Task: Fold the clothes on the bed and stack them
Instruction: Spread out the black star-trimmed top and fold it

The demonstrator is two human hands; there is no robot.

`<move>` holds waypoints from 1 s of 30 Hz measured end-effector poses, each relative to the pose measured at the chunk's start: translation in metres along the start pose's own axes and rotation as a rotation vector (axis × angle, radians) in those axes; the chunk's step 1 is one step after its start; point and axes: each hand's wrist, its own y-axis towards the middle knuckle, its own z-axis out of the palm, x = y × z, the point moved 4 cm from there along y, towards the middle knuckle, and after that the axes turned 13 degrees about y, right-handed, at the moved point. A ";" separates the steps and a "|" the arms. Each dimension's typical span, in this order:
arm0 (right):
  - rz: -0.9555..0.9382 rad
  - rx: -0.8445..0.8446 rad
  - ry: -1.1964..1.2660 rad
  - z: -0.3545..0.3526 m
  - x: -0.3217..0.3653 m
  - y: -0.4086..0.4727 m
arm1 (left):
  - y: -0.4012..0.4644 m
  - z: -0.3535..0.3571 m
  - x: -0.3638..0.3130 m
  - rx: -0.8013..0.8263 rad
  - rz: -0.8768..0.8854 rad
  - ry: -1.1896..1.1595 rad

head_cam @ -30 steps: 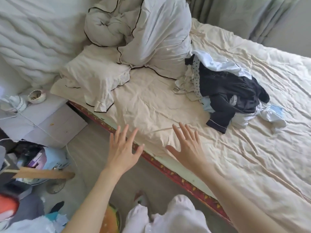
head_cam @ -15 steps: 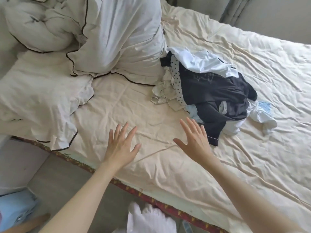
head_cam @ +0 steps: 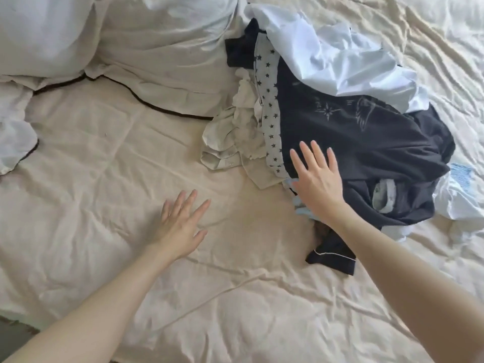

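A heap of unfolded clothes lies on the cream bed sheet (head_cam: 235,297) at the upper right. On top is a dark navy garment (head_cam: 361,142) with a pale star print, under a light blue-white shirt (head_cam: 337,61). A star-dotted strip (head_cam: 269,108) and a crumpled beige piece (head_cam: 230,137) lie at the heap's left edge. My right hand (head_cam: 317,184) is open with fingers spread, over the near left edge of the dark garment. My left hand (head_cam: 183,224) is open, fingers spread, over the bare sheet left of the heap. Neither hand holds anything.
A white duvet with dark piping (head_cam: 146,56) is bunched at the upper left. A pale blue-and-white item (head_cam: 461,195) lies at the heap's right edge. Wrinkled sheet extends in front of and left of the heap.
The view has moved in over the bed; the floor is almost out of sight. Both hands have reached forward, and my right hand now is over the dark garment's edge.
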 end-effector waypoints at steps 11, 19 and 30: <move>-0.135 -0.409 -0.035 -0.003 -0.021 0.013 | 0.025 0.015 0.004 0.174 0.018 -0.007; -0.114 -0.488 0.361 -0.020 0.030 -0.053 | 0.022 -0.074 -0.055 0.091 -0.111 -1.184; -0.029 -0.366 0.634 -0.014 0.094 -0.151 | -0.062 -0.069 -0.072 0.024 -0.303 -1.346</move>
